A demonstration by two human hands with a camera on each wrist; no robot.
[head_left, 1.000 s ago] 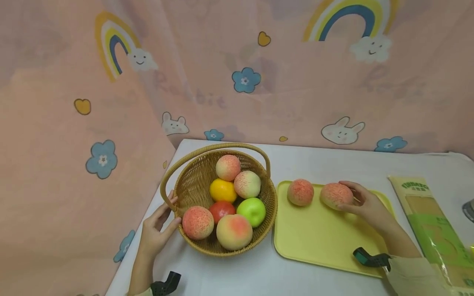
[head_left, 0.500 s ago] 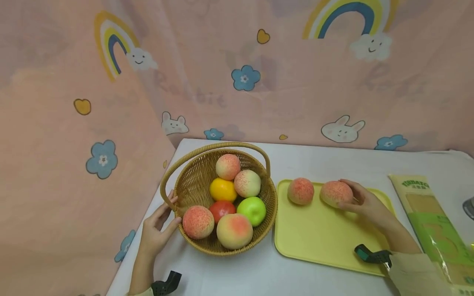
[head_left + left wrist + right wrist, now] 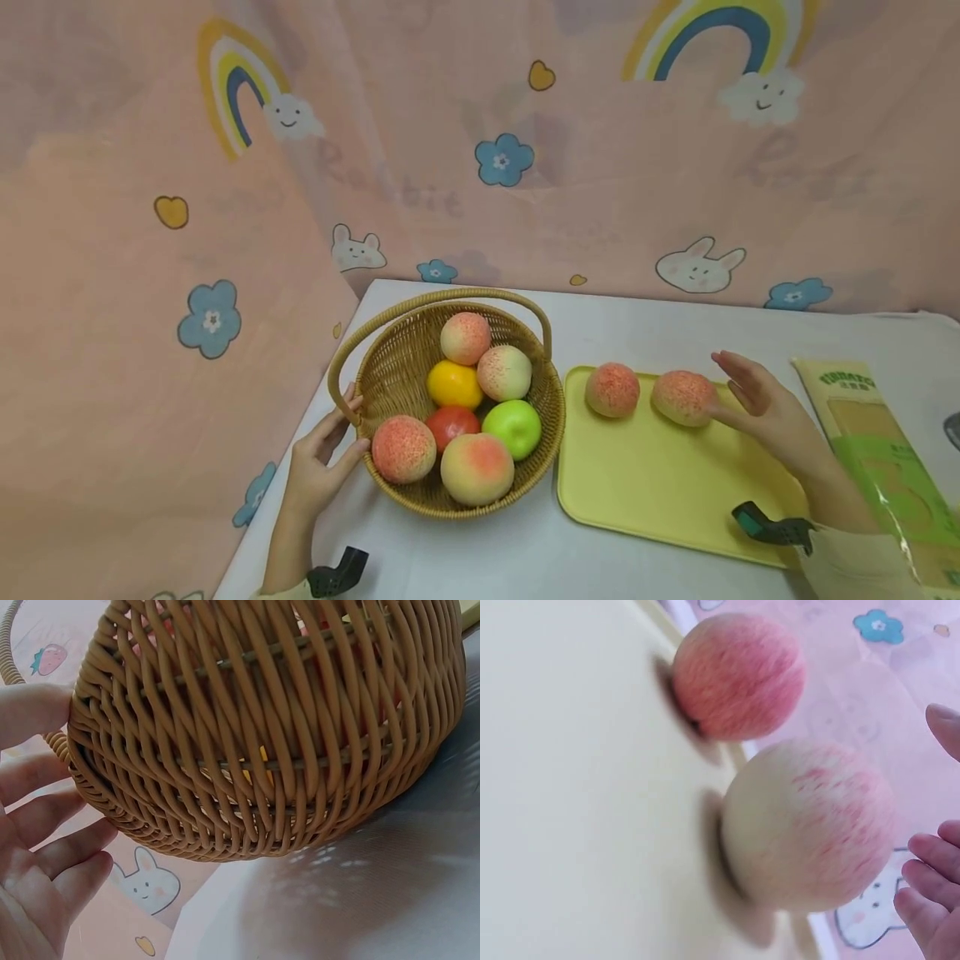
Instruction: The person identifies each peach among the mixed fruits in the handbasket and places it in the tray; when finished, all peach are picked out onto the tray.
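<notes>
- Pink cloth printed with rainbows, flowers and rabbits is hung behind and to the left of a white tabletop (image 3: 637, 325).
- A wicker basket (image 3: 397, 375) is set at the left of the tabletop; peaches, an orange, a red fruit and a green apple (image 3: 512, 427) are held in it.
- A yellow tray (image 3: 645, 475) is laid just right of the basket, and two peaches are placed side by side along its far edge.
- The right peach (image 3: 682, 397) is now released: half a second ago it was clasped by the right hand (image 3: 765, 404), whereas now the fingers are spread and straightened, and the palm is held just beside the fruit, apart from it or barely so.
- From the right wrist view, a small gap is seen between the fingertips (image 3: 930, 866) and that peach, which is resting on the tray by itself next to the left peach (image 3: 612, 388).
- The placing of this peach is therefore judged complete, and the right hand is freed.
- The left hand (image 3: 318, 471) is unchanged: its relaxed fingers are laid against the basket's near left wall, with the thumb by the handle base, so the basket is steadied rather than gripped.
- A green and tan packet (image 3: 877, 442) is lying at the far right.
</notes>
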